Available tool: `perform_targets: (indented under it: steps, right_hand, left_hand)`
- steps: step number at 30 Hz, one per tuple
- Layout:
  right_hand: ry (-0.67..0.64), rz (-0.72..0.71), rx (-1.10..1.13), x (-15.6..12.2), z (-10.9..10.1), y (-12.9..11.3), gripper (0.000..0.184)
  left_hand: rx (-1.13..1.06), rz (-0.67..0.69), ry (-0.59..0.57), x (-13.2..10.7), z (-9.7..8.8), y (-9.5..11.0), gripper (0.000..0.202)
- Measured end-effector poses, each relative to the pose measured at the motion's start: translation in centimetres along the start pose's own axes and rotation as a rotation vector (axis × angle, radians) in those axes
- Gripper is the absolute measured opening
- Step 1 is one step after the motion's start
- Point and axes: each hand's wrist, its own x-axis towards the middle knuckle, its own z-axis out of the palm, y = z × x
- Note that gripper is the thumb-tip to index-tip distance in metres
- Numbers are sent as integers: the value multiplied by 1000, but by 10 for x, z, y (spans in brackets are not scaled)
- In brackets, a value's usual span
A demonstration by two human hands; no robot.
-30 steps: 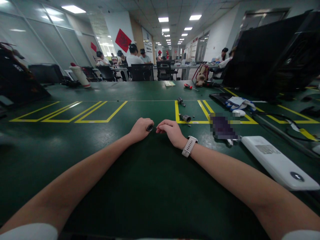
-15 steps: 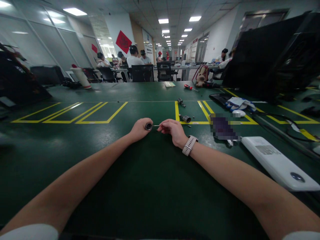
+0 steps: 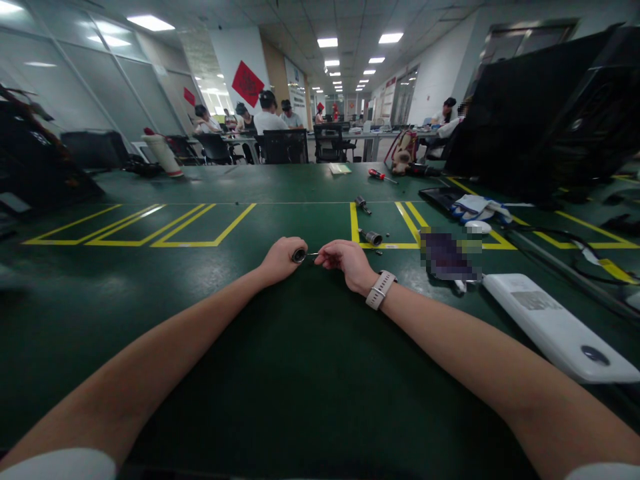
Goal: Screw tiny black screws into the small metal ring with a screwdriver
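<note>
In the head view my left hand (image 3: 283, 259) is closed round a metal cylinder-shaped part (image 3: 299, 255), its round dark opening turned toward me. My right hand (image 3: 345, 260), with a watch strap (image 3: 381, 289) at the wrist, pinches a thin metal rod (image 3: 313, 254). The rod spans the gap to the cylinder's side; whether its tip sits inside the part I cannot tell. Both hands are just above the green table (image 3: 280, 373). Right of them lie a similar metal part (image 3: 371, 237), a smaller one (image 3: 363, 205) behind it, and a tiny metal piece (image 3: 379, 253).
A pixelated dark phone-like object (image 3: 447, 255), a white power bank (image 3: 555, 323), cables (image 3: 560, 257) and gloves (image 3: 480, 208) lie at the right. Farther back are a red-handled screwdriver (image 3: 383, 176) and a paper pad (image 3: 340, 169). Yellow tape (image 3: 185, 244) marks the table. People sit at tables beyond.
The cylinder-shaped part has turned a little and shifted slightly right and down in my left hand. The rod's angle has changed slightly; my right hand has dipped a little.
</note>
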Motion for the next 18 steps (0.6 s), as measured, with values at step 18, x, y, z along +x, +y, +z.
perform_targets:
  steps: [18]
  right_hand:
    - [48,-22,49,3,-1,6,12]
  left_hand:
    - [174,-49,1,1,1,1,7]
